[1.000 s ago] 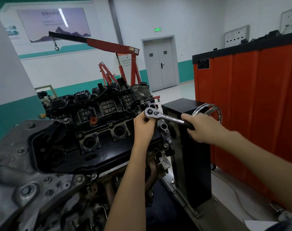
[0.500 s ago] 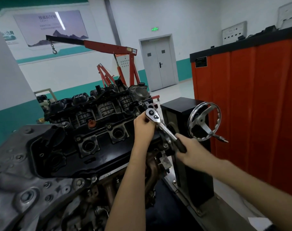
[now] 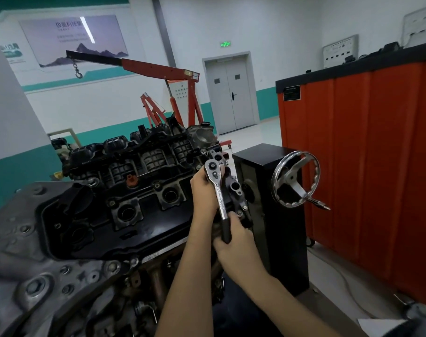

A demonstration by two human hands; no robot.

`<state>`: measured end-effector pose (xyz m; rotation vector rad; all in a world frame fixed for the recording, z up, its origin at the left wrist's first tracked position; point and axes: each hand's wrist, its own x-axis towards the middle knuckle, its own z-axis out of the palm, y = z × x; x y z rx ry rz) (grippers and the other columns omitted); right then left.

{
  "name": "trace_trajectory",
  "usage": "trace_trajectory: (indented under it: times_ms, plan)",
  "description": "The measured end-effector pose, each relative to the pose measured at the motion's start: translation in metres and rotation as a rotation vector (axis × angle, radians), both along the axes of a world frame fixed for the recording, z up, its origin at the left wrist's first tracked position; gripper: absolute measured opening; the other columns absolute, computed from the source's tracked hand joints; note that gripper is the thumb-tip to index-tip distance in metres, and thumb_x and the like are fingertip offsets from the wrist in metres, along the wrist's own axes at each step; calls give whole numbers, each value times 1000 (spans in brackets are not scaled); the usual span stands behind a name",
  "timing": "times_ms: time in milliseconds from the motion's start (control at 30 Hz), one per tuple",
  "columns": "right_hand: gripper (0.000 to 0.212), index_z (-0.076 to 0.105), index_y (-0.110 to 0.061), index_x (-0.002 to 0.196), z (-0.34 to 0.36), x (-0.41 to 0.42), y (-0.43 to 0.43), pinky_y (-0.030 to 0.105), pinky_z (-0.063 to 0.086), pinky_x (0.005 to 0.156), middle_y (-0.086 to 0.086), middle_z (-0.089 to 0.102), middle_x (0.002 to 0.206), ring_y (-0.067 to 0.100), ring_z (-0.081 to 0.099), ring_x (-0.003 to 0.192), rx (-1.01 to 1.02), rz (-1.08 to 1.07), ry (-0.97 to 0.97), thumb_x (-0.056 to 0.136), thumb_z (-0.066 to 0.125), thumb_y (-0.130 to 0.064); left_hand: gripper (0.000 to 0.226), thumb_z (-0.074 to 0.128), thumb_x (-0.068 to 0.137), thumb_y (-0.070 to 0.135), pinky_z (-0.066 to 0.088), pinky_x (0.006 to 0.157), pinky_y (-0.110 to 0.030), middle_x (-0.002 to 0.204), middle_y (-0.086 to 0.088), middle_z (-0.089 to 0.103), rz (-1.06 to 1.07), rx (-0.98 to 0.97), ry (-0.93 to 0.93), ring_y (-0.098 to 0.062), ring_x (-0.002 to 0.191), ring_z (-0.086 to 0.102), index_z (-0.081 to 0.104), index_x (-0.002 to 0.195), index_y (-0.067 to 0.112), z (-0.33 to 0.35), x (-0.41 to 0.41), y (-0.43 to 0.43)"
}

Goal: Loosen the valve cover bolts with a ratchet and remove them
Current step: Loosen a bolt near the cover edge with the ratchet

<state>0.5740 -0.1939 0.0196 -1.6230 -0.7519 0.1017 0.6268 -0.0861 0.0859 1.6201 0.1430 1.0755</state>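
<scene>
Now the ratchet (image 3: 218, 188) stands at the right end of the black valve cover (image 3: 143, 215), on the engine (image 3: 49, 263) that fills the left of the view. Its chrome head is uppermost and the shaft runs down and slightly right towards the person, ending in a black grip. The left hand (image 3: 203, 190) is curled round the tool just under and behind the head, with the fingers wrapped out of sight, so what the head sits on cannot be seen. The right hand (image 3: 235, 242) is closed round the black grip at the lower end, thumb lying along the grip, and the two hands are near each other. Both forearms reach up from the bottom edge of the view.

Just right of the engine stands a black stand (image 3: 280, 251) carrying a chrome handwheel (image 3: 295, 182), which faces the person. Beyond it, a tall orange cabinet (image 3: 365, 166) with a dark top lines the right side. Behind the engine a red engine hoist (image 3: 158, 69) stretches its boom to the left, a hook hanging from the end, and a grey double door (image 3: 229, 93) is set in the far wall.
</scene>
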Motion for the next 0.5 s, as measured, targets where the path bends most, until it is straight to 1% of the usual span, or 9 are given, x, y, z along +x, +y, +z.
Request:
trace_trajectory:
  times_ms: [67,133,167,200,267,333,367,433,500]
  plan:
    - [22,51,-13,104,6,10,-11,25,41,47,10,52,68,12,48,50,-63,10,-44,85,55,-4,34,62,93,7,45,68,-15,59,17,58,-11,-4,16,3,66,53,60,62,18,2,-3,0]
    - [24,53,-14,105,17,38,-40,29,44,50,12,55,70,19,52,55,-223,44,-169,85,57,-2,29,62,92,5,45,61,-11,58,16,60,-6,62,70,5,60,53,64,65,16,5,-5,1]
    - [25,53,-18,102,28,56,-57,25,45,50,8,56,71,17,53,55,-321,62,-241,85,58,-1,26,60,91,2,45,60,-14,61,13,61,-4,104,99,1,60,53,67,69,15,7,-5,2]
    - [26,51,-22,101,41,76,-71,22,45,50,4,56,72,15,54,57,-425,62,-330,86,59,-1,22,57,90,0,43,60,-19,63,5,60,1,152,130,-5,61,50,68,73,9,9,-6,3]
    - [24,51,-24,103,74,111,-85,24,44,54,-2,54,72,18,56,63,-645,-7,-594,88,58,-7,19,53,89,0,35,58,-23,63,-2,55,20,223,167,-9,60,39,64,74,-1,11,-7,5]
    - [20,51,-21,107,94,126,-84,29,39,57,-4,50,69,21,52,65,-752,-113,-846,89,56,-14,19,53,90,0,33,56,-18,60,-2,60,25,202,144,-12,56,36,64,75,0,11,-9,5]
    - [20,52,-20,108,94,127,-82,30,40,59,-3,50,69,21,50,65,-750,-154,-888,90,56,-15,19,54,90,-1,34,56,-16,61,-2,62,31,175,118,-15,57,36,65,76,2,9,-9,3]
    - [20,52,-20,106,73,114,-79,32,45,59,0,54,72,20,54,63,-657,-181,-770,89,58,-13,22,53,89,-3,37,61,-23,65,-2,60,71,131,81,-11,63,42,64,72,7,4,-6,0]
    - [23,51,-23,100,38,79,-71,28,48,52,2,57,71,14,57,56,-446,-101,-453,87,60,-7,28,55,88,-3,39,62,-26,64,0,57,93,116,66,-9,64,46,60,65,12,-2,-1,-1]
